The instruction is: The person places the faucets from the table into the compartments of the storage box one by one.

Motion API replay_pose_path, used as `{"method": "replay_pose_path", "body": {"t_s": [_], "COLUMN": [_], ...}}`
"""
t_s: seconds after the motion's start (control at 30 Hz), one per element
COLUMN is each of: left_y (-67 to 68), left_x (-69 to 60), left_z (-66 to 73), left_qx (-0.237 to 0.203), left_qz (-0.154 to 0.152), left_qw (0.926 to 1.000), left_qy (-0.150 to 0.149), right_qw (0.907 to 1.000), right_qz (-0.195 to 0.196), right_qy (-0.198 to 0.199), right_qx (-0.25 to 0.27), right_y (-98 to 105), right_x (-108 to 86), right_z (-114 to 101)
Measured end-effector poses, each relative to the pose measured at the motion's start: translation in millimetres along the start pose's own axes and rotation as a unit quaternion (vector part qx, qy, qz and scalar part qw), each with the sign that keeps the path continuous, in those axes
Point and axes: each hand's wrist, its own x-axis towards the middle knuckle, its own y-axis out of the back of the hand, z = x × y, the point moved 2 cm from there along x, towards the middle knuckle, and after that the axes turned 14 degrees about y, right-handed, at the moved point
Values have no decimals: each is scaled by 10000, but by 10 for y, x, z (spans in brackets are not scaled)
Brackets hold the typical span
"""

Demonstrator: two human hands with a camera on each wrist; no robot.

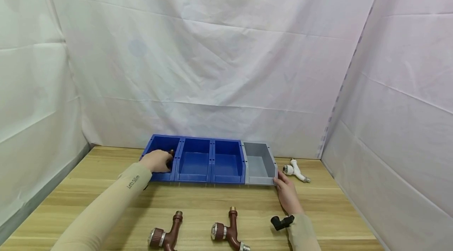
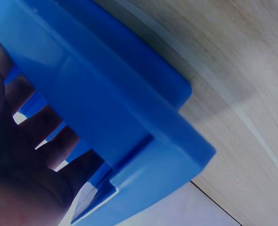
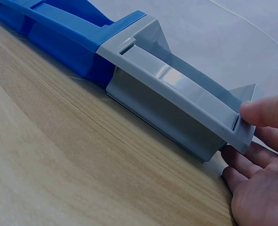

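My left hand (image 1: 157, 160) reaches into the leftmost blue bin (image 1: 165, 141); in the left wrist view its fingers (image 2: 44, 125) pass behind the bin's front wall. A dark brown piece (image 1: 172, 152), perhaps part of a faucet, shows beside that hand. The fingertips are hidden, so whether they grip it is unclear. At the other end of the row, my right hand (image 1: 287, 192) holds the front corner of the grey bin (image 3: 164, 110), thumb on the rim and fingers beneath. A white faucet (image 1: 296, 170) lies just right of the grey bin.
Two more blue bins (image 1: 194, 178) (image 1: 227, 179) stand between the end bins, joined in one row. Two brown faucets (image 1: 171, 235) (image 1: 231, 232) lie on the wooden table's near side. A black elbow-shaped piece (image 1: 282, 222) is by the right wrist. White sheeting (image 1: 212, 66) hangs behind.
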Motion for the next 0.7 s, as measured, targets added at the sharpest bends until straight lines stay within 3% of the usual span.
{"method": "replay_pose_path", "body": {"t_s": [0.7], "left_y": [2], "left_x": [-26], "left_z": [26], "left_qx": [-113], "left_qz": [53], "left_qw": [9999], "left_qy": [4], "right_qw": [10000], "right_qz": [47], "right_qy": [-29], "right_qx": [-44], "right_y": [-9], "right_x": [-11], "right_z": [7]}}
